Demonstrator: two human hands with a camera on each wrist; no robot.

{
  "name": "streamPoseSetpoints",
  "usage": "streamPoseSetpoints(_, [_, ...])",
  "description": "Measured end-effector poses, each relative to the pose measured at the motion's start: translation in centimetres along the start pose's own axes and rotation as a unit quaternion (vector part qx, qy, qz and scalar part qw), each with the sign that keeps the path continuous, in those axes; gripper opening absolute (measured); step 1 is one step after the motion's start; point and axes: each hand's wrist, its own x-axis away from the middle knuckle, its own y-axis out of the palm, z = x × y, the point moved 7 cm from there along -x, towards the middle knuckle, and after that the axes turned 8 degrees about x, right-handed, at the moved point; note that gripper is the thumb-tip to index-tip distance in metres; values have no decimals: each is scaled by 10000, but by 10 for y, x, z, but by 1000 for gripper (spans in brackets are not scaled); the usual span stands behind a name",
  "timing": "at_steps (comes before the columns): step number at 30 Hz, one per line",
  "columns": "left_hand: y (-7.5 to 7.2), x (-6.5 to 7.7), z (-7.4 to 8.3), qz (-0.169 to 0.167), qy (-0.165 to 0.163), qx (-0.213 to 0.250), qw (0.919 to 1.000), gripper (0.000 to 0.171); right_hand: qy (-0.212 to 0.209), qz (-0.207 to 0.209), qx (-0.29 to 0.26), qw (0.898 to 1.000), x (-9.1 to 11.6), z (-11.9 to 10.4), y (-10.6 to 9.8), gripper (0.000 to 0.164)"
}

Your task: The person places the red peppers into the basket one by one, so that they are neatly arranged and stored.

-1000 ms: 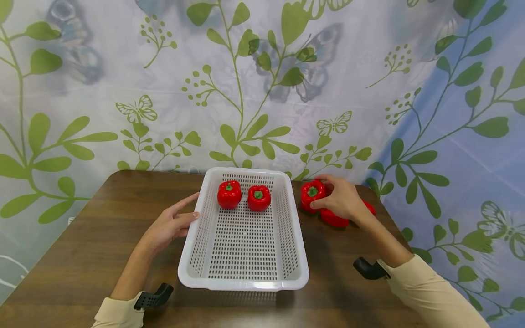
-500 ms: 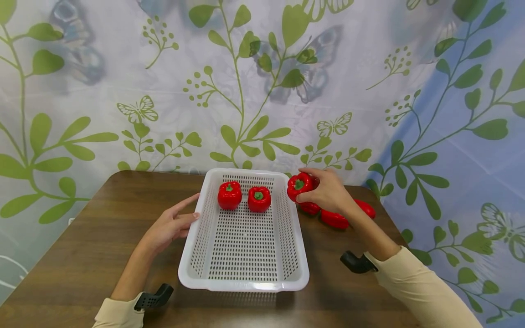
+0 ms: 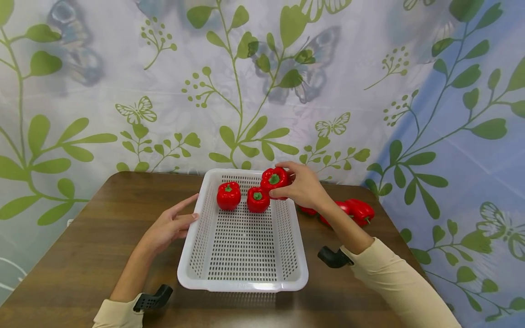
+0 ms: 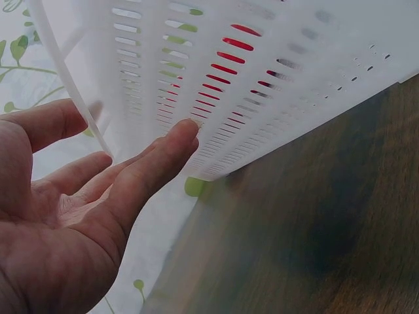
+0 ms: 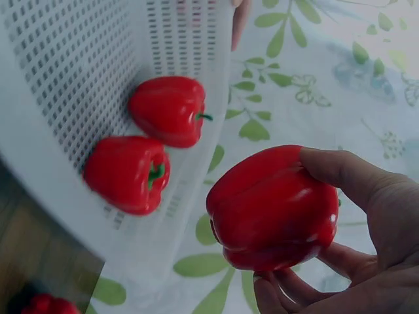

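Note:
My right hand grips a red bell pepper between thumb and fingers. It holds the pepper above the back right part of a white perforated basket. Inside the basket, two more red bell peppers stand near the back wall: one on the left and another on the right, both with green stems. The held pepper overlaps the right one in the head view. At the basket's left side, my left hand touches the rim and outer wall with extended fingers.
Several red peppers lie on the brown wooden table right of the basket, partly hidden behind the right forearm. Behind the table hangs a pale curtain with green leaves and butterflies.
My right hand has lifted the bell pepper from the group on the table and carried it left, over the basket's right rim. The left hand and the basket have stayed in place.

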Motion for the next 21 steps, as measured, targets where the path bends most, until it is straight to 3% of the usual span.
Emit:
streamPoseSetpoints(11, [0, 1, 2, -59, 66, -112, 9999, 63, -36, -309, -314, 9990, -13, -25, 31, 69])
streamPoseSetpoints(21, [-2, 0, 0, 14, 70, -55, 10000, 63, 78, -748, -238, 9969, -20, -30, 65, 66])
